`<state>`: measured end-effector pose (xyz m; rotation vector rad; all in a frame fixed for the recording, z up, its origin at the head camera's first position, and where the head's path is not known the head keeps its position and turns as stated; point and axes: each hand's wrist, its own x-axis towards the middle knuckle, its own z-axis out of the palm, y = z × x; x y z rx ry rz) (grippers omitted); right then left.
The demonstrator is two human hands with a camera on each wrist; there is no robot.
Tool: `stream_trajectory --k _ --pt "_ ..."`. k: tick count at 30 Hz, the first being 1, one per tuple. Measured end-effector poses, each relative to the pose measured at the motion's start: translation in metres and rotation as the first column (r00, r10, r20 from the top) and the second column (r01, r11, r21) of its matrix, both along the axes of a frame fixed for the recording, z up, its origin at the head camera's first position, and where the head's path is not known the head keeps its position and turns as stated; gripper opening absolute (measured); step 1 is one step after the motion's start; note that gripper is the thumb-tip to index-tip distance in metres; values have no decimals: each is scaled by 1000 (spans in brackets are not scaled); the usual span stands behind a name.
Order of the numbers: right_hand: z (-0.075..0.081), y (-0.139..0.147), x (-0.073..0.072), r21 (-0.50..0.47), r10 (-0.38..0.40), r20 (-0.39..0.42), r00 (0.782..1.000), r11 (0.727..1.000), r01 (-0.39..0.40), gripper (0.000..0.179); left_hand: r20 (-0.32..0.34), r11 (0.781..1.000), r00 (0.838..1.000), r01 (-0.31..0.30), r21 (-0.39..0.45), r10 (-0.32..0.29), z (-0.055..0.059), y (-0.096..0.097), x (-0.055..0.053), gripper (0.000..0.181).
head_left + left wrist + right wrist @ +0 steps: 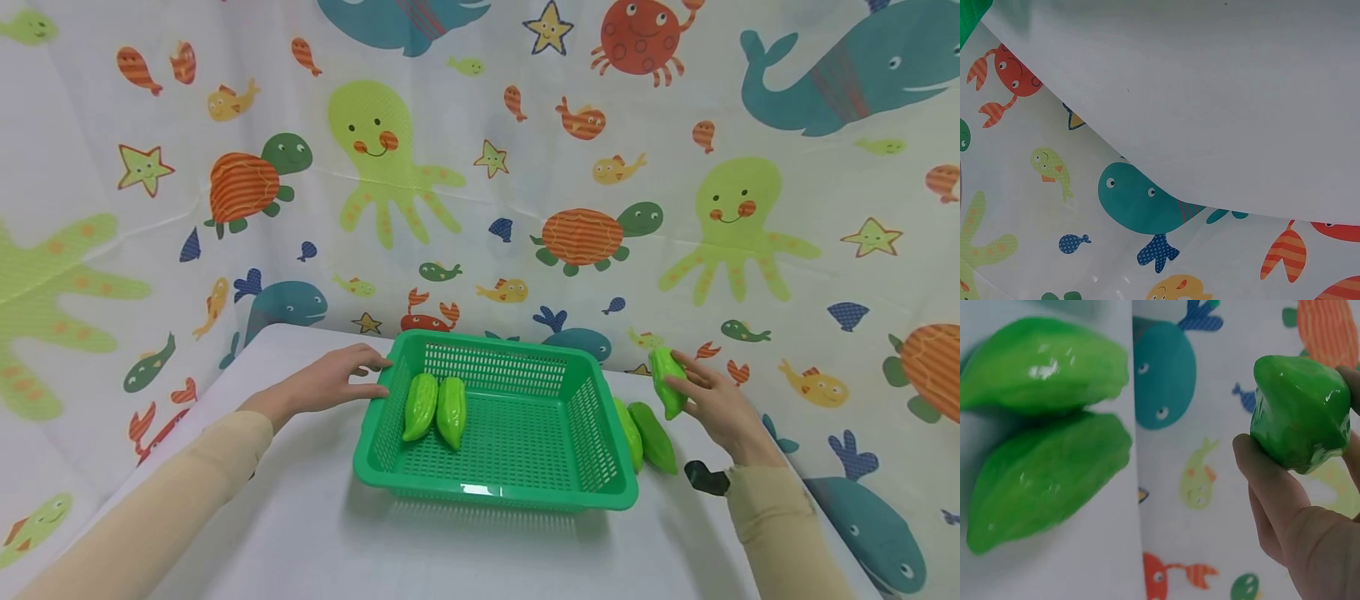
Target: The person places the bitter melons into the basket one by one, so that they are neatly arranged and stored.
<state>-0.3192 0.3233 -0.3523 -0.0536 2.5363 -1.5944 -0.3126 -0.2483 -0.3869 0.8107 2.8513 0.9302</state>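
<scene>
**Shiny Bitter Melon Held Up on the Right**

One green bitter melon is held in the right hand, up in the air near the far right corner of the green basket. It is pinched between thumb and fingers, with the gap there filled by the melon. The left hand is held at the basket's left rim, its thumb spread wide of its fingers and no melon held. Two basket melons are laid side by side in the left part, and two table melons are laid just outside the right wall, on the white table.

A glossy skin is seen, so the melon may be a play one made of plastic. If so, it should be light, stiff and not easily broken by a small bump. Its weight is only guessed. It could be a bit slippery, but some grip should be given by the bumpy ridges. It is best held round its fat middle, thumb on one side and fingers on the other. If held by the thin tip, it could be twisted loose.
</scene>
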Motion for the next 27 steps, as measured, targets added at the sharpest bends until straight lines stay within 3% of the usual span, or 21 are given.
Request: stream_trajectory --k 13,27 --pt "23 -52 1 -8 45 -63 997 999 -46 72 5 1000 1000 -3 4 3 2 1 3 61" --pt "29 -97 -2 -17 139 -115 984 990 -141 64 5 1000 1000 1 4 -1 2 1 3 61"
